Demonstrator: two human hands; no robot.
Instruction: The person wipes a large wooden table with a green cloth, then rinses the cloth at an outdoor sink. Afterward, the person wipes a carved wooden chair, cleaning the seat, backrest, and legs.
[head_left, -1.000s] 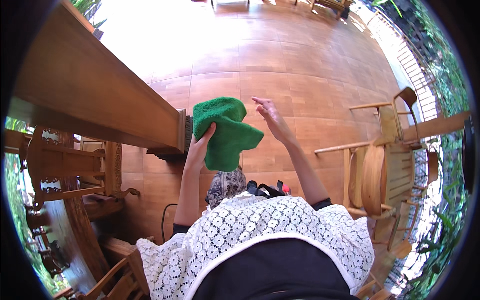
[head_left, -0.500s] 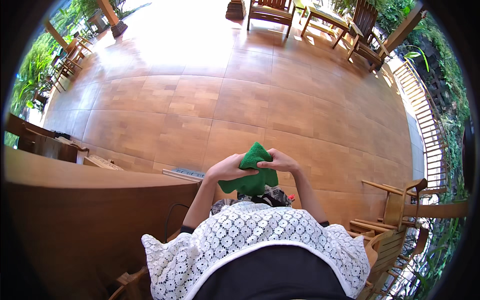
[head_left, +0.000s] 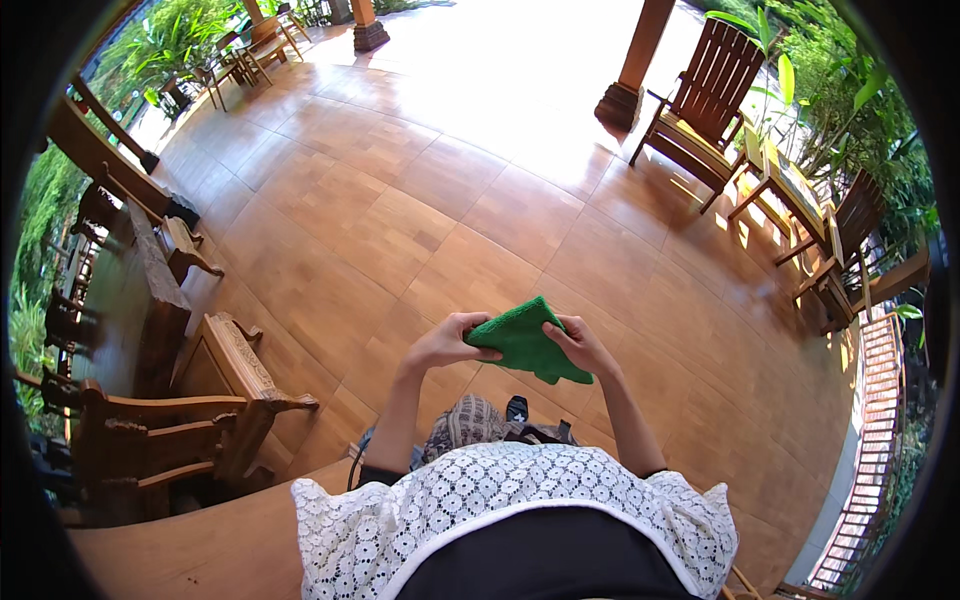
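A folded green cloth [head_left: 525, 338] with a fuzzy edge is stretched between my two hands, out in front of my body. My left hand [head_left: 448, 342] pinches its left corner, thumb on top and fingers beneath. On the other side, my right hand [head_left: 583, 347] grips the right part, with the thumb lying over the cloth. One corner points up and away from me, and the lower right edge hangs loose. Below the cloth show patterned trousers [head_left: 468, 425] and one dark shoe [head_left: 517, 409].
A wooden tabletop [head_left: 200, 540] lies close at my lower left. Beyond it stand a carved wooden bench [head_left: 240, 360] and a wooden chair [head_left: 160, 440]. A slatted armchair [head_left: 712, 100] is at the far right, near a pillar [head_left: 640, 65]. Tiled floor [head_left: 420, 210] stretches ahead.
My view has swung left, bringing the carved furniture into sight and the right-hand chairs further round. The cloth, bunched before, is now spread flatter, with my hands further apart.
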